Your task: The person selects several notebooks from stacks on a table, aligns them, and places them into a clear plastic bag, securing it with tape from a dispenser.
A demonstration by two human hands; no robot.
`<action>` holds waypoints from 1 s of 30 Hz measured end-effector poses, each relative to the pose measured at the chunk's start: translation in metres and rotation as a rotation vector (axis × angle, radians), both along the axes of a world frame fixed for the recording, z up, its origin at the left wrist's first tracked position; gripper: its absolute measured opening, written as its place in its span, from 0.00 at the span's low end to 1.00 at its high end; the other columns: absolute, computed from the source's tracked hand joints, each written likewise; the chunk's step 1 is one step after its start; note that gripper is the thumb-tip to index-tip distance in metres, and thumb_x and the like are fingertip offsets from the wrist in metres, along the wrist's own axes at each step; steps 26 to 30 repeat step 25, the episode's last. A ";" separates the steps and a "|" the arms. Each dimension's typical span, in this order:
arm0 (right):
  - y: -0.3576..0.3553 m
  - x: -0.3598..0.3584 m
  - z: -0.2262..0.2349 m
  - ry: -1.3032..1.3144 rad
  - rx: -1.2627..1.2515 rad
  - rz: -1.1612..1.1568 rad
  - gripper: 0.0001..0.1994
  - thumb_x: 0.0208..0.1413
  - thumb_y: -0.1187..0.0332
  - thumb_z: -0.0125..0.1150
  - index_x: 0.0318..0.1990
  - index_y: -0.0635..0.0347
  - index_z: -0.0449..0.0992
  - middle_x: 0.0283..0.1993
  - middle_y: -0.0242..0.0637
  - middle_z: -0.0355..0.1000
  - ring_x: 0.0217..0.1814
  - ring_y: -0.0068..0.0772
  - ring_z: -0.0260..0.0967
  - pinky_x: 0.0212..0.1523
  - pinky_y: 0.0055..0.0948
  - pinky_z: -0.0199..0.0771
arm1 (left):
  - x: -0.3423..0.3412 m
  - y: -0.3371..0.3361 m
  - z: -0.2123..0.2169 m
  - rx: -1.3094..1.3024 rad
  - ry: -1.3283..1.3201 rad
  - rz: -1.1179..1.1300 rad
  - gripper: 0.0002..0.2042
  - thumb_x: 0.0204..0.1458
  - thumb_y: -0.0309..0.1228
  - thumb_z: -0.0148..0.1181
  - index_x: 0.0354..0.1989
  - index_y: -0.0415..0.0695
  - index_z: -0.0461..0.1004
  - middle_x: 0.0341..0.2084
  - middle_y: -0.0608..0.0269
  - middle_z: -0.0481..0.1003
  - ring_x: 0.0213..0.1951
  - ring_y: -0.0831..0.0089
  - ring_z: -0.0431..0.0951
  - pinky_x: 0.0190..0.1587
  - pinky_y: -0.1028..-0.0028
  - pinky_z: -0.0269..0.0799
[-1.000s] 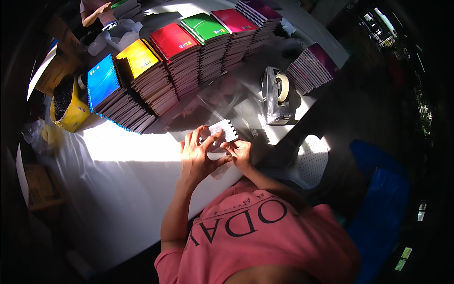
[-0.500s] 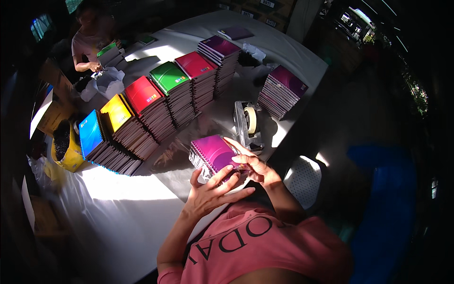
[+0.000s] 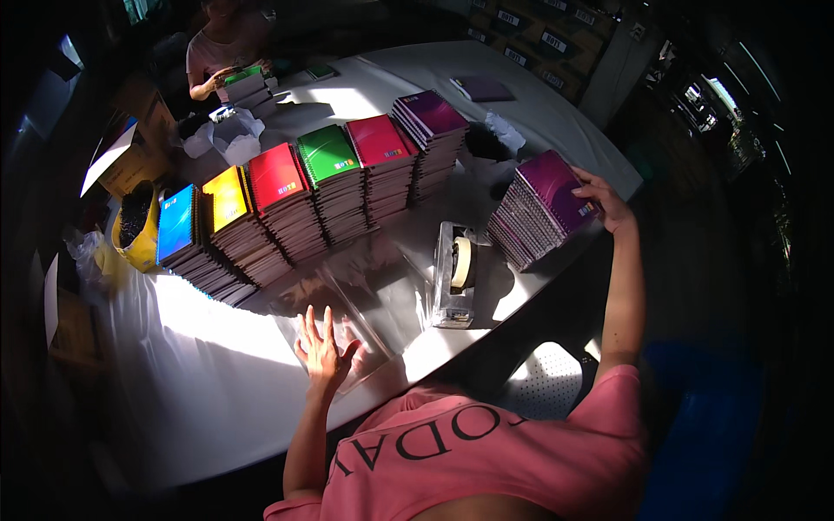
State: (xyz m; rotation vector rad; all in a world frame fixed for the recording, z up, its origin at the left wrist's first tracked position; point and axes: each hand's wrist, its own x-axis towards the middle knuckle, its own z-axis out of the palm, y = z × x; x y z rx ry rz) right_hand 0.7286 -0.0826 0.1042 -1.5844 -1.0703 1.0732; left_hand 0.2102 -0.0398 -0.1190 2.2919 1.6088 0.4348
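Hands apart over plastic sleeve and purple stack

The left hand lies flat, fingers spread, on a clear plastic sleeve at six o'clock on the worktop. At three o'clock the right hand touches the purple notebook stack, fingers loosely open; earlier both hands held a purple notebook. A tape dispenser stands between; coloured notebook stacks line up beyond.

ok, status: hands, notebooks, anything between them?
Left hand flat on clear plastic sheets, holding nothing. Right hand on top of purple notebook stack at table edge. Tape dispenser stands between the hands.
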 end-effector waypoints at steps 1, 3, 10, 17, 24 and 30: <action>0.007 -0.002 -0.008 -0.175 -0.107 -0.333 0.34 0.45 0.66 0.57 0.63 0.68 0.59 0.60 0.39 0.63 0.58 0.29 0.62 0.61 0.25 0.55 | -0.008 -0.004 -0.008 -0.026 0.033 0.033 0.41 0.44 0.56 0.58 0.67 0.54 0.51 0.67 0.52 0.43 0.68 0.51 0.41 0.57 0.43 0.43; 0.009 0.006 -0.009 -0.126 -0.027 -0.146 0.35 0.45 0.64 0.56 0.63 0.67 0.58 0.60 0.40 0.63 0.60 0.30 0.60 0.62 0.26 0.52 | -0.024 -0.014 -0.026 -0.019 0.048 0.070 0.42 0.45 0.57 0.57 0.66 0.50 0.52 0.67 0.50 0.46 0.68 0.51 0.44 0.56 0.40 0.44; -0.002 0.009 -0.004 -0.859 0.304 -0.303 0.36 0.53 0.58 0.60 0.66 0.59 0.52 0.69 0.48 0.48 0.71 0.43 0.45 0.68 0.32 0.46 | -0.052 -0.025 -0.072 0.189 0.281 -0.243 0.35 0.51 0.54 0.52 0.58 0.34 0.62 0.62 0.35 0.52 0.62 0.34 0.49 0.61 0.43 0.43; -0.005 -0.140 -0.033 -1.379 -0.116 -0.646 0.52 0.32 0.56 0.75 0.67 0.29 0.48 0.73 0.38 0.36 0.74 0.50 0.33 0.61 0.73 0.37 | -0.038 -0.022 -0.027 0.057 -0.043 0.129 0.38 0.46 0.56 0.57 0.63 0.49 0.59 0.65 0.45 0.50 0.66 0.42 0.45 0.57 0.41 0.41; -0.015 -0.075 -0.090 -1.108 0.621 -0.701 0.47 0.31 0.58 0.79 0.63 0.49 0.58 0.69 0.48 0.45 0.70 0.50 0.45 0.65 0.50 0.50 | 0.046 0.029 0.056 0.030 -0.414 -0.344 0.34 0.48 0.48 0.61 0.63 0.51 0.57 0.63 0.51 0.52 0.65 0.53 0.50 0.61 0.55 0.47; -0.014 -0.076 -0.095 -1.014 0.692 -0.702 0.47 0.31 0.58 0.78 0.64 0.49 0.58 0.69 0.47 0.44 0.70 0.52 0.44 0.66 0.50 0.49 | 0.054 0.035 0.058 0.037 -0.414 -0.369 0.34 0.48 0.48 0.61 0.63 0.51 0.57 0.63 0.51 0.52 0.65 0.53 0.50 0.61 0.55 0.47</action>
